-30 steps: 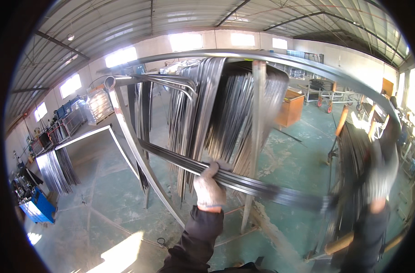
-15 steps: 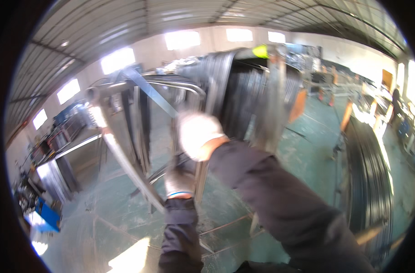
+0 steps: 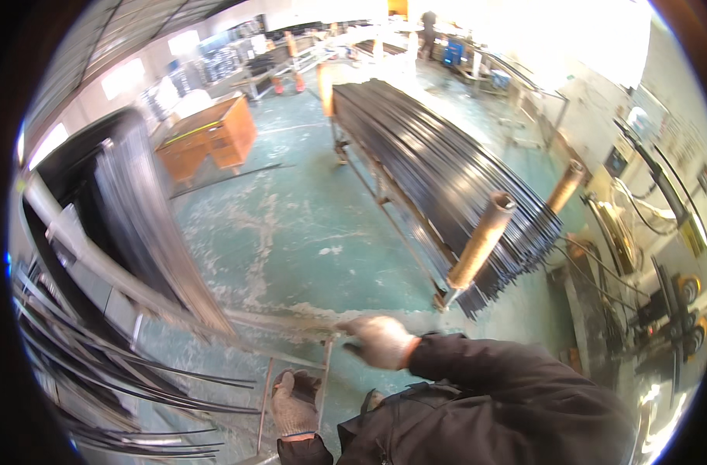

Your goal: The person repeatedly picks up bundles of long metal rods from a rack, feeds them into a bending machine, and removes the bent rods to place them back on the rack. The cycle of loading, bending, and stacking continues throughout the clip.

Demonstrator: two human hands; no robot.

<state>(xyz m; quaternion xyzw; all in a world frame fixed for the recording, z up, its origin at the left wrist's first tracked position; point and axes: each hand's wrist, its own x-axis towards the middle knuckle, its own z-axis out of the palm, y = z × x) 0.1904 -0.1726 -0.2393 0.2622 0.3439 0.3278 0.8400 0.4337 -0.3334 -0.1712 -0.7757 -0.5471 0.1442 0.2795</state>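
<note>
My left hand (image 3: 295,404), in a pale knit work glove, is low in the middle of the view. Its fingers curl around a dark piece (image 3: 305,385) whose kind I cannot make out. Thin metal bars (image 3: 265,403) stand on either side of this hand. Farther right and higher, my gloved right hand (image 3: 381,341) stretches leftward with fingers apart, seemingly holding nothing. Its fingertips are close to the top of a slim metal upright (image 3: 325,358); contact is unclear. Bent dark metal strips (image 3: 136,364) fan out left of my left hand.
A rack tube (image 3: 129,283) carries hanging dark strips (image 3: 148,209) on the left. Long dark metal profiles (image 3: 446,155) lie on a stand with upright rusty posts (image 3: 484,240). An orange box (image 3: 210,139) sits on the green floor (image 3: 291,232). Machinery (image 3: 671,310) lines the right; a person (image 3: 429,35) stands far back.
The view has swung to the right and downward. My hands, earlier raised near the rack, are now lower, and the right hand has moved away from the left, its fingers apart.
</note>
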